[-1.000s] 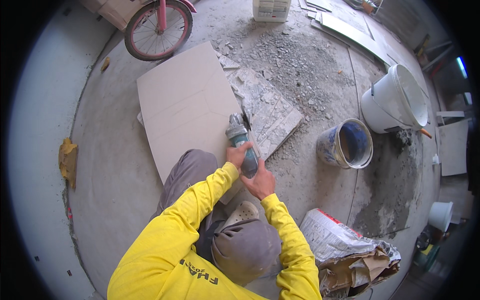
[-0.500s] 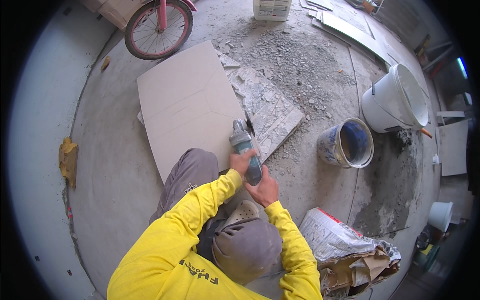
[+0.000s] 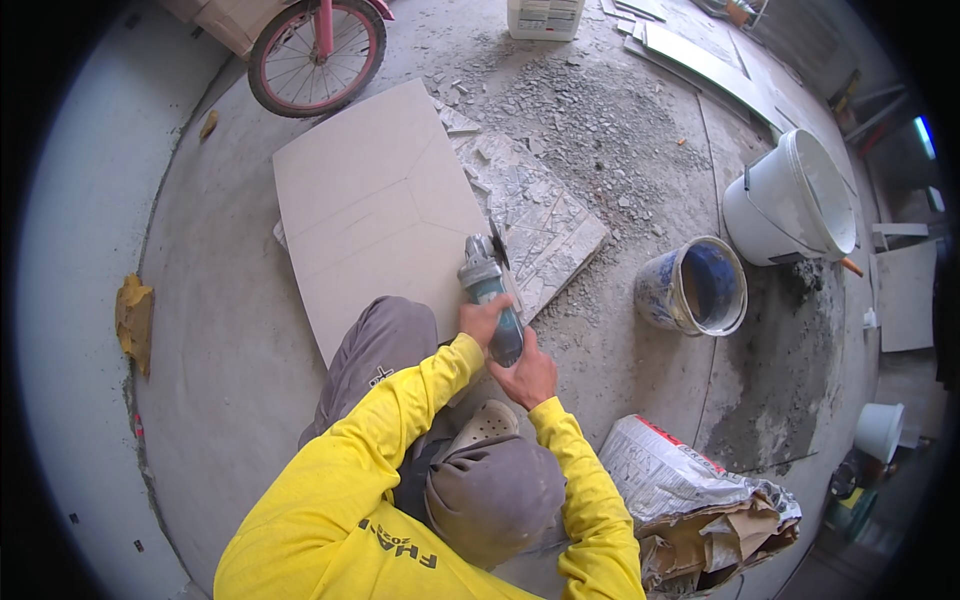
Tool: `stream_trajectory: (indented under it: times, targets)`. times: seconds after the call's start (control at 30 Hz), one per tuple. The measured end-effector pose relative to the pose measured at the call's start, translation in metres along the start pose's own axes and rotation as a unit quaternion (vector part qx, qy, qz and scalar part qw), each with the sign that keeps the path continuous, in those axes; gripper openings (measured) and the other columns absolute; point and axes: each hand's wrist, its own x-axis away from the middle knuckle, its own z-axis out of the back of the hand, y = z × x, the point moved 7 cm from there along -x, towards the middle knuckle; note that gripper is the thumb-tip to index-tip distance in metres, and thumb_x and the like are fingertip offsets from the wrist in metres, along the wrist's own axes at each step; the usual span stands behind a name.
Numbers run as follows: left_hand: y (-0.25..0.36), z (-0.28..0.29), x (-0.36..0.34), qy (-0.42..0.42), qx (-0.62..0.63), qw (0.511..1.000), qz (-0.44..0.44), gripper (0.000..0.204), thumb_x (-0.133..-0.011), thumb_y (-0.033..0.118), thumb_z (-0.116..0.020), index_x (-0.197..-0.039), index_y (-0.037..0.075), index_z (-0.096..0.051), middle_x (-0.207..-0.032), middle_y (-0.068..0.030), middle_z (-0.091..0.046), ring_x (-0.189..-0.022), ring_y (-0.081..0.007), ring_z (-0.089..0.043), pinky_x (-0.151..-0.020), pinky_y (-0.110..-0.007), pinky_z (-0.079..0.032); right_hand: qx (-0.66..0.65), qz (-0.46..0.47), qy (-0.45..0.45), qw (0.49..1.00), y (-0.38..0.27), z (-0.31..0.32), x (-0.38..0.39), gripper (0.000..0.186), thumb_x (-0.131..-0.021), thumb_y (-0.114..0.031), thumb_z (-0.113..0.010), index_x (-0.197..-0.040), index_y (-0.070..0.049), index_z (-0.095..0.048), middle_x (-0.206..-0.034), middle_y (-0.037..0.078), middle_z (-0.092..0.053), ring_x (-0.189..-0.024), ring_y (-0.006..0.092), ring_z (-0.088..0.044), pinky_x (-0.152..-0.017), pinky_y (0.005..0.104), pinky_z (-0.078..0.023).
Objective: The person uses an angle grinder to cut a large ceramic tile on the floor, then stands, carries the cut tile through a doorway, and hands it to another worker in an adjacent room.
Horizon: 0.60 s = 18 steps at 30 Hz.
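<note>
Concrete floor (image 3: 235, 310), pale tile (image 3: 370, 200), angle grinder (image 3: 488, 286) clasped within left fingers (image 3: 495, 305) and right fingers (image 3: 530, 346)

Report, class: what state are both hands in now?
Left hand: closed, holding the angle grinder near its middle.
Right hand: closed, holding the angle grinder's rear end.

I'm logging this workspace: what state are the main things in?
Angle grinder: held in both hands; running or not, can't tell
Left hand: closed around its body
Right hand: closed around its rear
Large tile: lying over a debris-covered slab
Blue-stained bucket: lidless
Large white bucket: lidless, handle down
Sack: torn open
Pink-rimmed wheel: upright
</note>
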Motion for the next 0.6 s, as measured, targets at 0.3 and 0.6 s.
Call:
stream_trajectory:
  times: [0.3,0.6]
  targets:
    - [0.002,0.002,-0.016,0.003,0.018,1.0,0.0,0.029,-0.078,0.022,-0.082,-0.088,-0.002,-0.069,-0.079,-0.0065,-0.068,-0.062,-0.0167,-0.064,-0.06,-0.034,-0.054,0.018,0.002,-0.007,1.0,-0.006,-0.001,-0.012,0.07,-0.074,-0.043,-0.079,-0.121,-0.003,-0.047,-0.088,0.028,-0.07,-0.082,0.0494,-0.067,-0.072,0.0554,-0.054]
    - [-0.001,-0.002,0.004,0.004,0.013,1.0,-0.004,0.03,-0.078,0.023,-0.082,-0.087,-0.002,-0.07,-0.079,-0.0063,-0.068,-0.063,-0.0165,-0.064,-0.061,-0.034,-0.054,-0.003,0.021,0.01,1.0,-0.003,0.007,0.003,0.066,-0.074,-0.041,-0.079,-0.118,-0.002,-0.049,-0.086,0.028,-0.069,-0.081,0.0487,-0.067,-0.07,0.0548,-0.054]
